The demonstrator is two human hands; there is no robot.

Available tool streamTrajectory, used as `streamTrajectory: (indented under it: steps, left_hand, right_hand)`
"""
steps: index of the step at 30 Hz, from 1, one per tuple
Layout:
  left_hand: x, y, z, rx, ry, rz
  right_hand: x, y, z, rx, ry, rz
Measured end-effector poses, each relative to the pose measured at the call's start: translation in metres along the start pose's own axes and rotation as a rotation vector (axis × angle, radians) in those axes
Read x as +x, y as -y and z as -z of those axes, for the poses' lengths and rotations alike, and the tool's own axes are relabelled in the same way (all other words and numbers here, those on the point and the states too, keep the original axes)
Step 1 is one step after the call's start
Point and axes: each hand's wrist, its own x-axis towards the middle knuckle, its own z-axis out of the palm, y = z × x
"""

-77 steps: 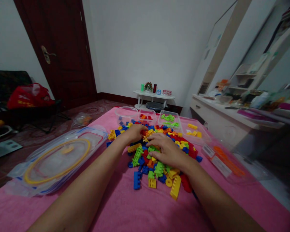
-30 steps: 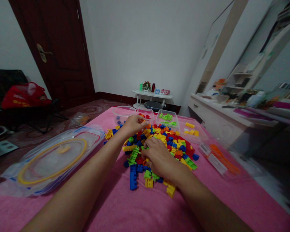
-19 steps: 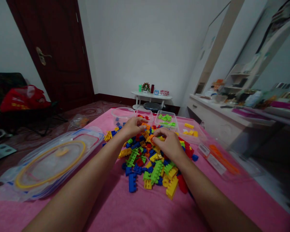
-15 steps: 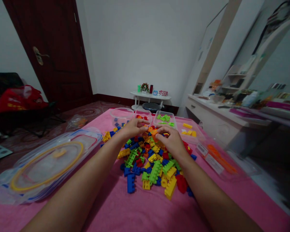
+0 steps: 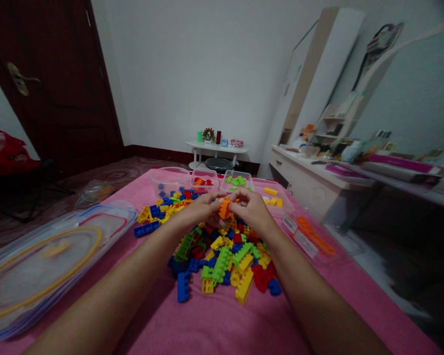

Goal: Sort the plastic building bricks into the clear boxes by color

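Above the heap of toy building blocks (image 5: 220, 261), an orange building block (image 5: 225, 208) is pinched between my two hands. My left hand (image 5: 204, 208) closes on it from the left, its fingertips partly hidden behind the block. From the other side my right hand (image 5: 249, 209) grips it with thumb and fingers. Blue, yellow, green and red blocks lie loose below and around both hands.
Beyond the heap stand a round clear tub (image 5: 170, 173), a box of red pieces (image 5: 204, 175), a box of green blocks (image 5: 237, 175) and a tray with yellow blocks (image 5: 286, 203). Orange strips (image 5: 316, 235) lie in a box at right; stacked lids (image 5: 77, 241) at left.
My hands have come together on the orange block and it now shows more fully between them. The whole view has swung to the right.
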Motion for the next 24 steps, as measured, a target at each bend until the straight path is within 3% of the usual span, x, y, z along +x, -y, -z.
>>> streamTrajectory:
  steps: [5, 7, 9, 12, 15, 18, 24]
  left_hand:
    - [0.003, 0.008, -0.012, 0.169, 0.049, -0.054]
    - [0.006, 0.014, -0.013, 0.27, 0.058, -0.127]
    - [0.009, 0.019, -0.012, 0.322, 0.066, -0.169]
    - [0.01, 0.022, -0.01, 0.335, 0.067, -0.177]
    - [0.009, 0.021, -0.01, 0.343, 0.039, -0.177]
    - [0.01, 0.02, -0.01, 0.321, -0.028, -0.157]
    - [0.046, 0.002, 0.013, 0.391, -0.254, -0.199]
  right_hand:
    - [0.007, -0.001, 0.07, -0.443, -0.366, -0.035]
    - [0.005, -0.006, 0.102, -0.719, -0.462, -0.183]
    - [0.0, -0.014, 0.129, -0.936, -0.479, -0.356]
    - [-0.007, -0.028, 0.154, -1.085, -0.434, -0.59]
    - [-0.011, -0.04, 0.164, -1.11, -0.344, -0.726]
    - [-0.01, -0.046, 0.162, -1.097, -0.229, -0.747]
    - [-0.001, -0.039, 0.128, -0.921, -0.221, -0.418]
